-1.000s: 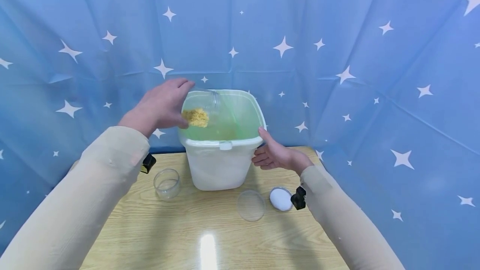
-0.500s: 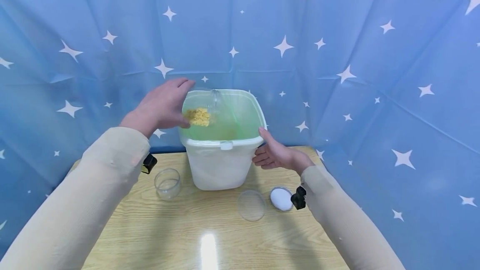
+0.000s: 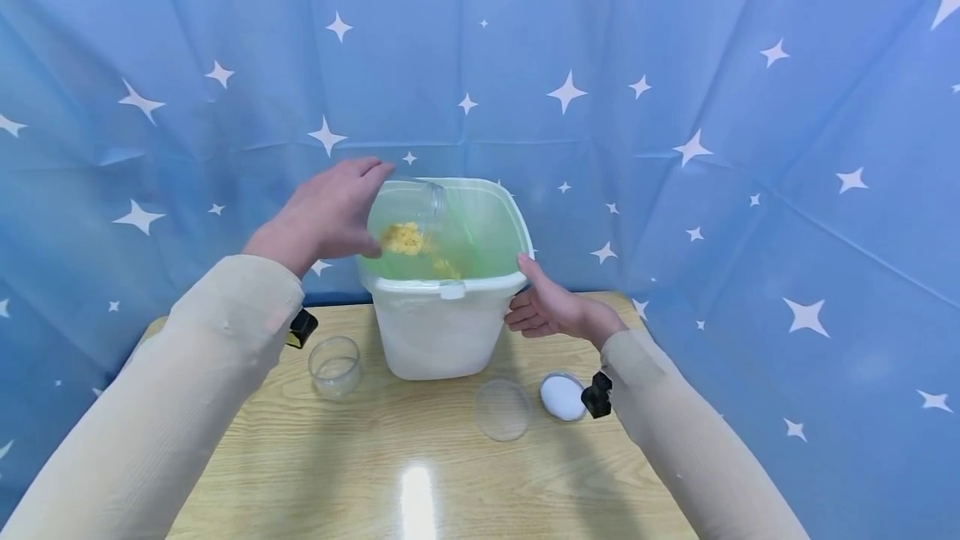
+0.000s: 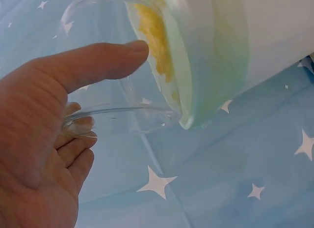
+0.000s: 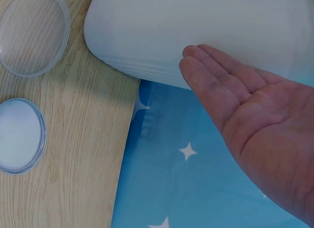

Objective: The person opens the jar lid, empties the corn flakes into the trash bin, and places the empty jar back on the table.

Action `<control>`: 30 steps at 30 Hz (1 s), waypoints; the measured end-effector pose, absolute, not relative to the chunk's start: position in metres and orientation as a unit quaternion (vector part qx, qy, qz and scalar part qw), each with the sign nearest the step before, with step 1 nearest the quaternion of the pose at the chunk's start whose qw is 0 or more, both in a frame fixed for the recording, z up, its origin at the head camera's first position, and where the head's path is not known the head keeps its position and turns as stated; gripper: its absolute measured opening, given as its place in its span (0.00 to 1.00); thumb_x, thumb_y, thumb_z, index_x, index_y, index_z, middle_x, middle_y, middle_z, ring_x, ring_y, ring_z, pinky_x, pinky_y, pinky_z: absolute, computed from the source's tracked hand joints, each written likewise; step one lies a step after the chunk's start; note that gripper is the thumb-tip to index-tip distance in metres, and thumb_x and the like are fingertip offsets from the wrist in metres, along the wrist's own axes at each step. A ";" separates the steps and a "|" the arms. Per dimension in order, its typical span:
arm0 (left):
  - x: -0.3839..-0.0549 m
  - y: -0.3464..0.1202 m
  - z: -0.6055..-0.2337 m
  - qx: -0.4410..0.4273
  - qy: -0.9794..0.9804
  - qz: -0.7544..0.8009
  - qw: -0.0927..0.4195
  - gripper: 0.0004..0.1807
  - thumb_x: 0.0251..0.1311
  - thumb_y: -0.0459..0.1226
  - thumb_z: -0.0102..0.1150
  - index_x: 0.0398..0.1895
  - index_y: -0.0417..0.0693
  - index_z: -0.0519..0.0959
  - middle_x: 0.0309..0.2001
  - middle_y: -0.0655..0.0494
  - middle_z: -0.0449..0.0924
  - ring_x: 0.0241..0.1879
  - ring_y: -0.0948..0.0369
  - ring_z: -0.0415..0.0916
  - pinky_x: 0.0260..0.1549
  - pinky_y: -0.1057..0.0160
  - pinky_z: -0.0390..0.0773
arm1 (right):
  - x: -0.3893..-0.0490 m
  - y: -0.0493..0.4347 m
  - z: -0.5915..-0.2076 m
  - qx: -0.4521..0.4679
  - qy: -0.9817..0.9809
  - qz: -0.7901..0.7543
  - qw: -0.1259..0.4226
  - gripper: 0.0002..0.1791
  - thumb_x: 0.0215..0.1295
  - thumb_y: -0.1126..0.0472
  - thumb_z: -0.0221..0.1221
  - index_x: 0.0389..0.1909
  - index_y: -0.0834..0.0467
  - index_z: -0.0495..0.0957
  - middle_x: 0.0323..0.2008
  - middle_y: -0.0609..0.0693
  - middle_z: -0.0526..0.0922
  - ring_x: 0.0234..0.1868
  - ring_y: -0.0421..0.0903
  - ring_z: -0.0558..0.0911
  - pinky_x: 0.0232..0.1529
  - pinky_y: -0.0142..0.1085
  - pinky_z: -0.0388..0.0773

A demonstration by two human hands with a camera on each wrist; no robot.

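The left hand (image 3: 330, 211) has its thumb and fingers clamped round a clear jar (image 3: 433, 198), which lies tipped on its side over the left part of the bin (image 3: 435, 336), mouth toward the right. Half a second ago the yellow crumbs (image 3: 403, 238) sit in one heap inside the jar; now the heap is smaller and nearer the mouth, and some of it shows as a blurred streak past the mouth, dropping into the bin. The left hand and jar have shifted slightly to the right. I cannot tell whether the jar touches the bin's rim.

The right hand (image 3: 551, 307) is where it was: fingers straight along the bin's right wall, thumb apart from them at the rim. The bin has stayed upright by the far edge of the tabletop (image 3: 337, 457). The rest is unchanged too: an upright glass (image 3: 333, 365) left of the bin, a clear disc (image 3: 502, 411) lying in front of it, and a white dish (image 3: 562, 397) just beside the disc, toward the right edge.
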State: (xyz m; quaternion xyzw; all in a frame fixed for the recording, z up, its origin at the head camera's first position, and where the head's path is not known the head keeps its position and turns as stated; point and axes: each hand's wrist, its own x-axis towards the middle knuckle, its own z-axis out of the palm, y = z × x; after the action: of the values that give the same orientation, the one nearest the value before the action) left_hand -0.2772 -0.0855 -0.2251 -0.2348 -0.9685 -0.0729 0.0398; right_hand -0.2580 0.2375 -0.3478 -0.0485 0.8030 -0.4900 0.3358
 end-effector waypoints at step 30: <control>-0.277 -0.088 -0.230 -0.248 -0.965 -0.069 0.057 0.58 0.42 0.42 0.76 0.76 0.47 0.52 0.76 0.45 0.52 0.75 0.45 0.50 0.67 0.39 0.63 | -0.257 0.237 -0.346 -0.049 0.808 -0.483 0.333 0.63 0.61 0.21 0.16 0.72 0.73 0.51 0.69 0.70 0.63 0.71 0.62 0.66 0.71 0.51 0.65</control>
State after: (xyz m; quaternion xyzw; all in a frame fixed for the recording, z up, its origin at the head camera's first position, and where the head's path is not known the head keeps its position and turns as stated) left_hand -0.2773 -0.0885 -0.2299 -0.2476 -0.9648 -0.0688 0.0565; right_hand -0.2573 0.2372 -0.3457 -0.0492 0.8080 -0.4834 0.3332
